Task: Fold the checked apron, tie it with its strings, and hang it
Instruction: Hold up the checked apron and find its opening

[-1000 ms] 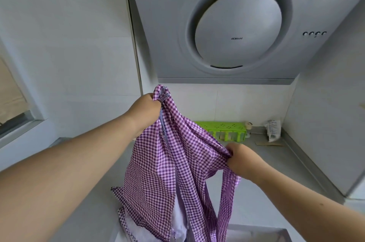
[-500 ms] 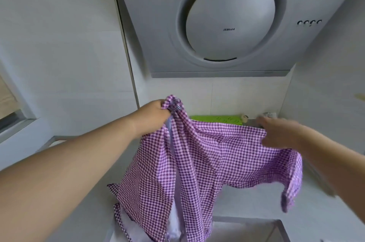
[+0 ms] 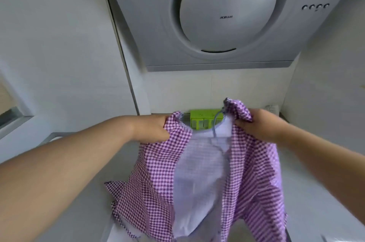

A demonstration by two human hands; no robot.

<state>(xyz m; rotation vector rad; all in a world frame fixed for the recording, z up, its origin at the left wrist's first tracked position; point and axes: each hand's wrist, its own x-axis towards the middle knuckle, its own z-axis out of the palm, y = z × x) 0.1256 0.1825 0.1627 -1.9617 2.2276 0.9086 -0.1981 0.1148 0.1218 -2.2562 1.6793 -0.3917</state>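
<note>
The purple-and-white checked apron [image 3: 254, 172] hangs spread between my two hands above the counter, its pale inner side [image 3: 199, 172] facing me in the middle. My left hand [image 3: 156, 129] grips the upper left corner of the cloth. My right hand [image 3: 258, 125] grips the upper right corner, bunched in the fingers. A thin bluish string [image 3: 215, 123] runs down from the top edge between the hands. The apron's lower part drapes down to the counter and runs out of the bottom of the view.
A grey range hood [image 3: 227, 16] hangs on the wall straight ahead. A green perforated box [image 3: 201, 119] stands at the back of the grey counter [image 3: 88, 202], partly behind the apron. White tiled walls close in left and right; a window ledge [image 3: 15, 121] lies at far left.
My right hand has taken the apron's other top corner and pulled it up and out to the right. My left hand has dropped lower. The cloth now hangs open between both hands.
</note>
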